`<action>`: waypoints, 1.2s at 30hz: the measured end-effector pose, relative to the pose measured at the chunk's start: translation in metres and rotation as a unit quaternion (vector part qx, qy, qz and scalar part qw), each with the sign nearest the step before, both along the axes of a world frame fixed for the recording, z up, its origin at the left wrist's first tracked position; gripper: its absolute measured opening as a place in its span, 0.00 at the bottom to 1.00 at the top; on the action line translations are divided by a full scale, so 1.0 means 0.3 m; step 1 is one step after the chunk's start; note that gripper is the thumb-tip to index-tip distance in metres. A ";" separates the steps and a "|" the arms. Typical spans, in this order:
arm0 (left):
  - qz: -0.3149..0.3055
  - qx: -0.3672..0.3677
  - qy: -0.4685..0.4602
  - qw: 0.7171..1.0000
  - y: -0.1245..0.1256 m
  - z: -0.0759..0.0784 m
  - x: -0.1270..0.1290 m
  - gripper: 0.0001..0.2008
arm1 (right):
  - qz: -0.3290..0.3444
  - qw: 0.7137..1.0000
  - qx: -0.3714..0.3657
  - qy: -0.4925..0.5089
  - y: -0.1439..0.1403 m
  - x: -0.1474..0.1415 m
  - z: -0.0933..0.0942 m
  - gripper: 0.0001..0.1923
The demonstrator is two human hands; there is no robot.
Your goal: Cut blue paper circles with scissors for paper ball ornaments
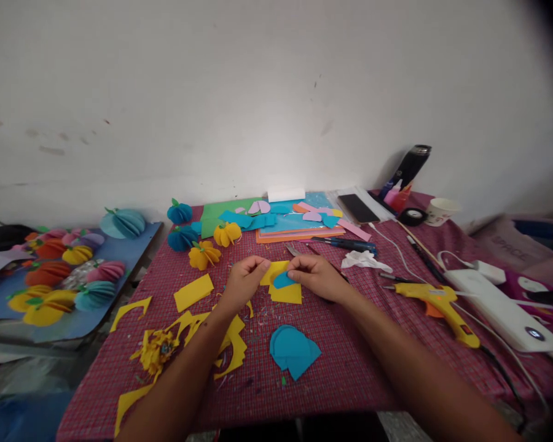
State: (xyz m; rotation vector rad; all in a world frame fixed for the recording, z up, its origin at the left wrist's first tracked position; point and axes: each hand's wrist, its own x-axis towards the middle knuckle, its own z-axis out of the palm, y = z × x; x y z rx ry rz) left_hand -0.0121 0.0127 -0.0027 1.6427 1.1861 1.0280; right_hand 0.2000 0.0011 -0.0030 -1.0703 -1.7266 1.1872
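Mid-worktop [341, 368], at twelve o'clock from the blue cutouts [291, 347], the left hand [247, 275] pinches a yellow sheet [270, 272] while the right hand [321, 278] has its fingers [298, 265] holding a blue piece [282, 281] over it, seemingly a lining-up step that next calls for matched edges.

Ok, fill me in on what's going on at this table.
A person is handling cut paper. The left hand pinches a yellow paper piece, and the right hand holds a blue paper piece over it. Blue paper cutouts lie nearer the person, with yellow offcuts to their left. Pumpkin-like paper ornaments sit toward the back left, and a yellow glue gun lies on the right.
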 end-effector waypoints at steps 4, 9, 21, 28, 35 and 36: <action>-0.030 -0.008 0.005 1.000 -0.002 -0.004 0.002 0.16 | -0.019 0.999 0.026 -0.039 -0.005 -0.004 0.009 0.07; 0.004 -0.018 0.017 1.000 0.017 -0.025 -0.016 0.12 | -0.173 0.971 0.079 -0.146 0.040 0.084 0.028 0.06; -0.004 -0.039 0.021 0.999 0.029 -0.030 -0.026 0.11 | -0.078 0.907 0.165 -0.381 0.013 0.065 0.031 0.08; 0.077 -0.024 -0.060 0.995 0.051 -0.061 -0.028 0.14 | -0.026 0.881 0.164 -0.444 -0.028 -0.009 0.005 0.05; 0.123 -0.001 -0.041 0.992 0.068 -0.073 -0.046 0.15 | 0.025 0.935 0.081 -0.343 0.011 0.065 0.005 0.07; 0.121 0.002 -0.017 0.993 0.070 -0.074 -0.052 0.15 | 0.023 0.943 0.078 -0.322 0.015 0.076 0.010 0.08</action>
